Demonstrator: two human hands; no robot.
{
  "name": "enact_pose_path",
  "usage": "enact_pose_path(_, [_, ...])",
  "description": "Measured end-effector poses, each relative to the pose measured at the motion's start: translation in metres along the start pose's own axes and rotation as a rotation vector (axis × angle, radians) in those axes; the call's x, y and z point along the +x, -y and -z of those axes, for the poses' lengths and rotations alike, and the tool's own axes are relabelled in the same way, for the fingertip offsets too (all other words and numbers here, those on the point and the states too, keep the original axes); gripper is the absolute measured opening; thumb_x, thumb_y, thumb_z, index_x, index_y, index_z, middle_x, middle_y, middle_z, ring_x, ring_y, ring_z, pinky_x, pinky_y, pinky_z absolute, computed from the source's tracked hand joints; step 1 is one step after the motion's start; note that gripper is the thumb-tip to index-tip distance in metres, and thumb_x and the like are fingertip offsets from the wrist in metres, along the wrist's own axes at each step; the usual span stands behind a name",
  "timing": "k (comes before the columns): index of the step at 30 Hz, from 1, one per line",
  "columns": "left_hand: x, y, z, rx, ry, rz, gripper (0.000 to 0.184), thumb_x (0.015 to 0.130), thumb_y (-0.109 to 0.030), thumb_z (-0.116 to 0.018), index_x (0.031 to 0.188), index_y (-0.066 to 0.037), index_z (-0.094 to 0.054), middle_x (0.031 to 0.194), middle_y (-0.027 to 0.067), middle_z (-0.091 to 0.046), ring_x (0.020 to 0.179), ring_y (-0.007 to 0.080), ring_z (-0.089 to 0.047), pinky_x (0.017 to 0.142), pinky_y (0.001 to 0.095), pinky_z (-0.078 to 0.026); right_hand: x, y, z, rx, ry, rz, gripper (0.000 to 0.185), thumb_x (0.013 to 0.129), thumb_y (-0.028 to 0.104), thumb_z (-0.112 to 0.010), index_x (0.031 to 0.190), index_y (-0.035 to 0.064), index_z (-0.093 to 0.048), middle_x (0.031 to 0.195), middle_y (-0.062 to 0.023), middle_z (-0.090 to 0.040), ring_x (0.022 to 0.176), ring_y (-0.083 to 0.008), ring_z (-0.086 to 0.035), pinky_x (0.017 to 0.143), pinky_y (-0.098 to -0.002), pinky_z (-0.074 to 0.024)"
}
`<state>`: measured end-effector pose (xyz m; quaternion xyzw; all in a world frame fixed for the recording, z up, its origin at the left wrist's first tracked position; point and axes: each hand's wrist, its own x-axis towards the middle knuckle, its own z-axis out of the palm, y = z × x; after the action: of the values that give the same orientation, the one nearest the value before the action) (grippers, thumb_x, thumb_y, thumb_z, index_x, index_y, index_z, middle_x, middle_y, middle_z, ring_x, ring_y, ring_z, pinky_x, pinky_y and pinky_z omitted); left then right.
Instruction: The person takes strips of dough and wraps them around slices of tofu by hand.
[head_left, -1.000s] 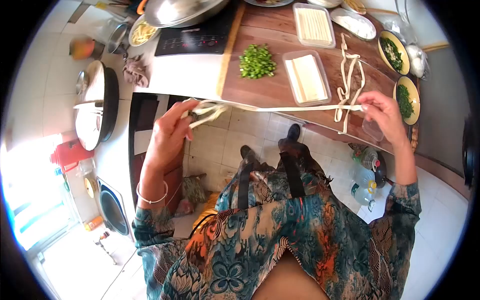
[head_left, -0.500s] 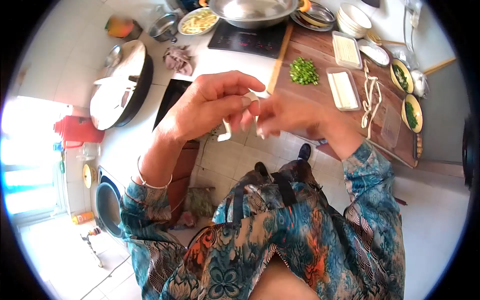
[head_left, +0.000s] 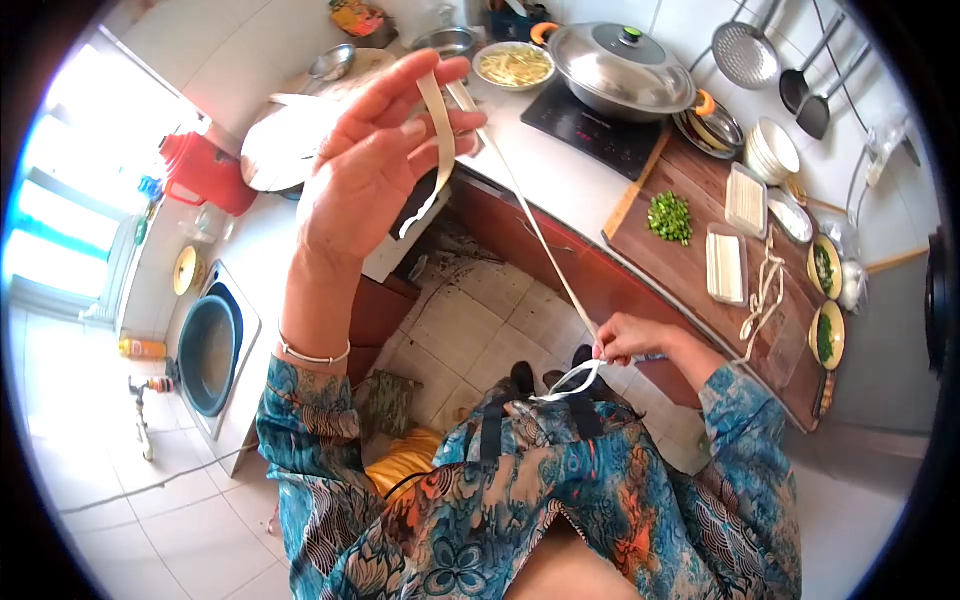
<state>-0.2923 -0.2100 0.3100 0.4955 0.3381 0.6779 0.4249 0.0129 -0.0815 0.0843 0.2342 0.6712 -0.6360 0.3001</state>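
We start near: the right hand sits low in front of the lap, forearm in from the right, fingers curled and pinching a pale strip, a slack loop hanging just below. The strip runs straight from there to the far left, where the left hand is up high, forearm lifted, palm showing, fingers extended and loosely spread; we see the strip draped over them with a tail dangling, but can't tell if the thumb presses it. Farther, on the right, we have a wooden board with loose strips, a clear tub of straight strips and chopped greens. Farthest, a lidded pan on a black cooktop.
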Motion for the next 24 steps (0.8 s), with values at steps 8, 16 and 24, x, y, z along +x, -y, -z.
enact_pose_path(8, [0.032,-0.067,-0.017,0.261,-0.065,-0.194,0.047,0.088,-0.006,-0.037,0.134,-0.002,-0.033,0.136,0.0199,-0.035,0.119,0.0358,-0.044,0.099,0.0452,-0.039,0.010,-0.060,-0.016,-0.061,0.019,-0.079,0.015,0.075,0.009,-0.058,0.087,0.0011,-0.063,0.064,-0.0029,-0.057,0.055,-0.0098,-0.054,0.050,-0.0249,-0.0460])
enact_pose_path(16, [0.067,-0.066,-0.029,0.493,-0.181,-0.242,0.045,0.088,-0.009,-0.041,0.132,-0.001,-0.037,0.136,0.0200,-0.036,0.121,0.0359,-0.042,0.100,0.0445,-0.037,-0.023,-0.110,-0.010,0.015,-0.204,-0.101,0.013,0.075,0.008,-0.060,0.086,0.0016,-0.063,0.066,-0.0037,-0.060,0.053,-0.0090,-0.055,0.049,-0.0241,-0.0474])
enact_pose_path(24, [0.078,0.014,-0.066,0.450,-0.154,0.020,0.039,0.086,-0.004,-0.045,0.125,0.003,-0.046,0.128,0.0202,-0.046,0.096,0.0234,-0.059,0.080,0.0309,-0.049,-0.144,-0.085,0.014,0.517,-0.372,0.219,0.011,0.080,0.005,-0.059,0.091,-0.0001,-0.060,0.075,-0.0023,-0.059,0.059,-0.0050,-0.053,0.053,-0.0200,-0.0455])
